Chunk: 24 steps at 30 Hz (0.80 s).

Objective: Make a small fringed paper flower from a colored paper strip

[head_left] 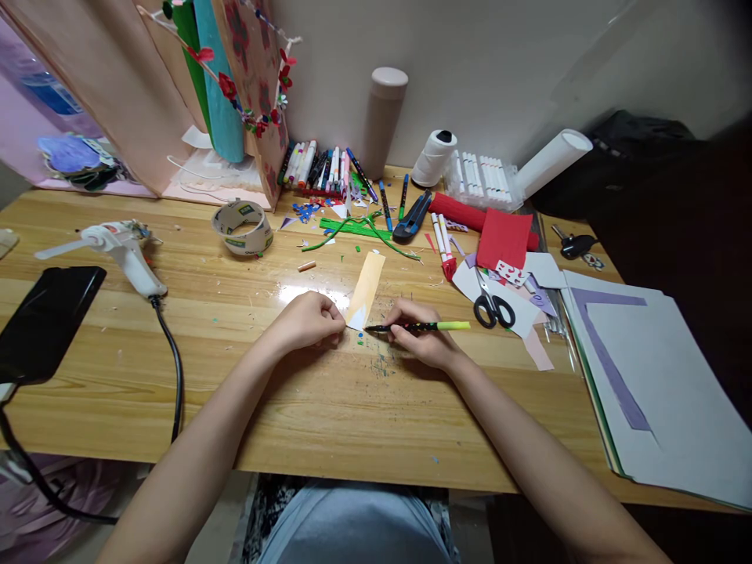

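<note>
My right hand (421,337) is closed around a marker pen (423,326) with a dark barrel and a yellow-green end. The pen lies nearly level, its tip pointing left by the bottom of a pale orange paper strip (367,280). A small white pointed paper piece (357,316) shows at the strip's lower end. My left hand (314,319) is closed, thumb and forefinger pinching the lower left corner of this paper. Tiny blue and green scraps (360,337) lie just below it on the wooden table.
Left are a glue gun (121,251), a phone (50,321) and a tape roll (242,227). Behind lie green stems (358,227), a utility knife (413,218) and markers (320,166). Scissors (492,305), red crepe paper (505,239) and a paper stack (675,376) are to the right.
</note>
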{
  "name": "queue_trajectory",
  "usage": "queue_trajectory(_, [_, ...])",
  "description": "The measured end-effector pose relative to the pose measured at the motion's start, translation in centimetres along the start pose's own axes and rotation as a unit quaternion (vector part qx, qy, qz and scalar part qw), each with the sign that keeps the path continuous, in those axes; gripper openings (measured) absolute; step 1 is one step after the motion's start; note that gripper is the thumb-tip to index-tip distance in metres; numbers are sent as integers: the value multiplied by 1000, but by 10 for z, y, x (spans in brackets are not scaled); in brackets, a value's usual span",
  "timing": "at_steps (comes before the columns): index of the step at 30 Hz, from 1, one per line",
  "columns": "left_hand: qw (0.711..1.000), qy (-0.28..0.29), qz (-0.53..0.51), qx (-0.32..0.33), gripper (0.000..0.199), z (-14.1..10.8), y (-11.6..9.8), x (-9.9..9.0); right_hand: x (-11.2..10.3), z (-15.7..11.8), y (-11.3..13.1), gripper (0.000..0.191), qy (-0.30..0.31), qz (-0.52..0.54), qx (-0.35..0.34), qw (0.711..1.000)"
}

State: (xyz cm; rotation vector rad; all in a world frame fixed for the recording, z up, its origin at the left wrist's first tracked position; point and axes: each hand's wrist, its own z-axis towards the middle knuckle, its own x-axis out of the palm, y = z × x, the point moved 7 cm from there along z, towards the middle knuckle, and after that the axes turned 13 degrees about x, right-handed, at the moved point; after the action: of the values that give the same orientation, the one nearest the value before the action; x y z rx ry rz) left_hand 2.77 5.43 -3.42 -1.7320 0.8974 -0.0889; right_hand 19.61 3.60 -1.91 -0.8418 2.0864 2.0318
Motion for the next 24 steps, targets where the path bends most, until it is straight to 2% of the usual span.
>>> queue_trajectory(6, [1000,3,2,2,12,0,-1,0,-9,1,-5,6,-67,26,35,997])
queue_trajectory(10, [1000,1,3,4,12,0,-1,0,-3,1,-4,6,-24,11,29,999])
queue_trajectory(15, [1000,0,1,4,13,1,1,1,-10,1,-7,5,-66,49,46,996])
queue_trajectory(19, [1000,-1,0,3,13,1,2,1,-5,2,-5,5,-30,31,32,999])
queue_trajectory(24, [1000,1,4,4,13,1,1,0,-5,1,-7,6,-32,40,28,998])
